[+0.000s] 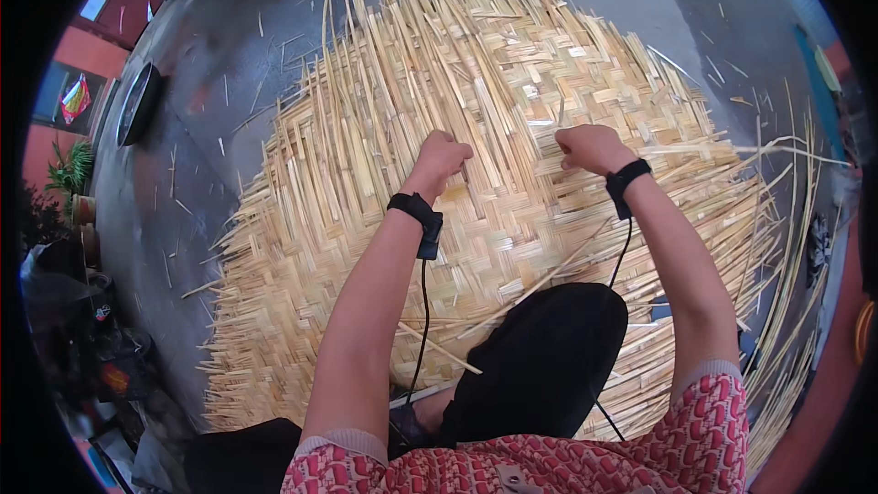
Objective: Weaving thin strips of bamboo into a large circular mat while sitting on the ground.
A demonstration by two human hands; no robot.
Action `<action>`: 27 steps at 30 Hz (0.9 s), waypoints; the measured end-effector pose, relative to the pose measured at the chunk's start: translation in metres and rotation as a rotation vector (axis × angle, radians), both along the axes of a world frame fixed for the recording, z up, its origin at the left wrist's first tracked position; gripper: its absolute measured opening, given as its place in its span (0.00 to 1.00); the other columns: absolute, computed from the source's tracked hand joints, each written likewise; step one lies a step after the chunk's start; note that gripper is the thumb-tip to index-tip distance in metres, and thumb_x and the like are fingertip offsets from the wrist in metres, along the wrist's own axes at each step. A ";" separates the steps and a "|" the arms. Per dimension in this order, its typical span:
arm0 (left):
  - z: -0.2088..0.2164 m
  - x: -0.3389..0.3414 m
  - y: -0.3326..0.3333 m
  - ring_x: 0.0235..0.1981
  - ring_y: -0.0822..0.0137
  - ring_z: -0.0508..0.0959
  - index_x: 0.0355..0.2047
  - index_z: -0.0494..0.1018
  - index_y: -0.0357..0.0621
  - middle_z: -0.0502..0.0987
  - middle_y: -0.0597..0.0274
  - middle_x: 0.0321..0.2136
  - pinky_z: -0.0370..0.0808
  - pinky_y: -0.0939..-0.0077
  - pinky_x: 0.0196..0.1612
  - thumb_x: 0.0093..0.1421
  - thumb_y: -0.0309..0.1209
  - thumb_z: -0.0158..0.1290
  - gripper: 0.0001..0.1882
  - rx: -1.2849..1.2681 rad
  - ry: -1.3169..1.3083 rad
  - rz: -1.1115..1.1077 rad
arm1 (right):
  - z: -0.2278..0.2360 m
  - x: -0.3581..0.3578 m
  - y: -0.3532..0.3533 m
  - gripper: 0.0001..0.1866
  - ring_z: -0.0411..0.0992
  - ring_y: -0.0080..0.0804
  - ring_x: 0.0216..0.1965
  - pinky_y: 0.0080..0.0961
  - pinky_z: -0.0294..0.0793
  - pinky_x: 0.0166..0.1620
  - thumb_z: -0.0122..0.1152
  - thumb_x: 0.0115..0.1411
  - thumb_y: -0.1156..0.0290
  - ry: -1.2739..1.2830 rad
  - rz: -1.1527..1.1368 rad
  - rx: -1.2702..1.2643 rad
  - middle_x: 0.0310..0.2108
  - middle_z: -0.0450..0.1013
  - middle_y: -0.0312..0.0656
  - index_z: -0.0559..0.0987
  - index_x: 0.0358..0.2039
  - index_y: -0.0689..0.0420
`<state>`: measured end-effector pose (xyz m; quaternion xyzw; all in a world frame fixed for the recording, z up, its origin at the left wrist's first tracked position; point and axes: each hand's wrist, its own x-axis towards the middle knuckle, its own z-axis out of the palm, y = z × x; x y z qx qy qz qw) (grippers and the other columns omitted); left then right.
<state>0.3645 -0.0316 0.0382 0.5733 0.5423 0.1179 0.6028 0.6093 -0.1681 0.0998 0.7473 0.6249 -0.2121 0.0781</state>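
Note:
Beneath both hands spreads a large mat (512, 242) of flat, pale straw-coloured strips, woven in a zigzag. My left hand (442, 163) is closed low over the mat's middle, among lengthwise strips; what its curled fingers hold is hidden. To its right, my right hand (594, 148) is closed with fingertips pointing left, by a short upright strip end. From behind that hand a long pale strip (704, 149) runs out past the mat's right edge; the fingers appear to grip it. Loose lengthwise strips (352, 119) cover the mat's upper left.
My bent knee (558, 348) in black rests over the near part of the mat. Long loose strips (791, 265) lie along the right. A dark round pan (139, 105) leans at the far left, near potted plants (71, 169). Stray slivers litter the grey floor (197, 183).

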 end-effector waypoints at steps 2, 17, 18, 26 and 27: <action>0.006 0.000 0.006 0.34 0.68 0.76 0.44 0.69 0.35 0.74 0.59 0.33 0.75 0.73 0.35 0.52 0.20 0.56 0.18 -0.060 -0.025 -0.053 | -0.003 0.016 -0.006 0.13 0.75 0.45 0.36 0.39 0.71 0.39 0.66 0.54 0.63 0.239 -0.073 -0.039 0.31 0.76 0.44 0.75 0.34 0.56; -0.012 0.010 -0.018 0.34 0.66 0.80 0.42 0.73 0.31 0.80 0.55 0.36 0.78 0.73 0.38 0.48 0.22 0.65 0.21 -0.093 -0.464 0.103 | 0.005 0.008 -0.027 0.10 0.69 0.37 0.30 0.32 0.69 0.38 0.63 0.58 0.72 0.446 -0.130 0.055 0.26 0.70 0.43 0.69 0.32 0.59; -0.013 0.010 -0.015 0.35 0.65 0.80 0.41 0.73 0.30 0.80 0.55 0.36 0.77 0.72 0.37 0.47 0.23 0.66 0.21 -0.126 -0.406 0.059 | 0.007 0.003 -0.026 0.10 0.71 0.40 0.32 0.34 0.70 0.39 0.63 0.57 0.71 0.286 -0.074 0.139 0.29 0.72 0.44 0.71 0.33 0.59; -0.013 0.027 -0.013 0.34 0.61 0.81 0.38 0.72 0.27 0.80 0.48 0.34 0.77 0.71 0.38 0.46 0.25 0.67 0.22 0.042 -0.069 0.015 | -0.013 -0.046 0.027 0.13 0.74 0.34 0.36 0.29 0.74 0.42 0.63 0.57 0.73 0.835 -0.318 0.207 0.33 0.74 0.42 0.74 0.42 0.60; -0.012 0.025 -0.014 0.34 0.61 0.81 0.38 0.72 0.27 0.80 0.48 0.34 0.77 0.71 0.38 0.46 0.25 0.67 0.22 0.095 -0.087 0.048 | -0.024 -0.052 0.031 0.13 0.74 0.34 0.36 0.29 0.74 0.42 0.63 0.57 0.73 0.812 -0.334 0.179 0.33 0.74 0.42 0.74 0.42 0.60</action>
